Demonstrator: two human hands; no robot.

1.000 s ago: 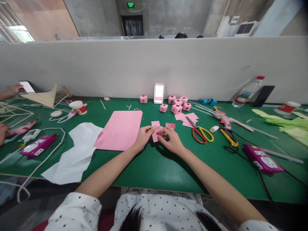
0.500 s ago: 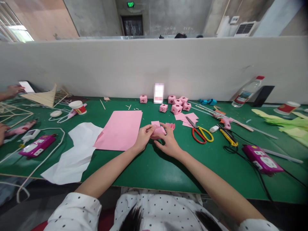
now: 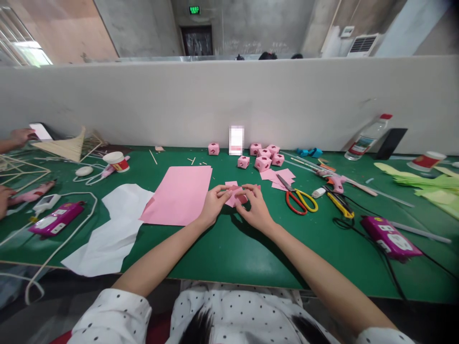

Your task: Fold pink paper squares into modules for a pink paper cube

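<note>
My left hand (image 3: pixel 212 204) and my right hand (image 3: pixel 256 209) meet over the green table (image 3: pixel 222 248), both pinching a small folded pink paper piece (image 3: pixel 234 195) between their fingertips. A large pink paper sheet (image 3: pixel 181 193) lies just left of my left hand. Several finished pink paper cubes (image 3: pixel 263 156) stand beyond my hands near the partition. Small pink paper squares (image 3: pixel 278 176) lie to the right of my right hand, partly under red and yellow scissors (image 3: pixel 299 197).
White paper (image 3: pixel 113 229) lies at the front left. A purple power strip (image 3: pixel 390 236) with black cable, a glue gun (image 3: pixel 337 180) and a yellow cutter (image 3: pixel 340 203) sit on the right. Another person's hands (image 3: pixel 16 138) work among sticks at far left. A bottle (image 3: pixel 367 138) leans on the partition.
The pink piece was lifted and turned between my fingers half a second ago. Now it is lower and flatter, with my right fingertips moved over its top.
</note>
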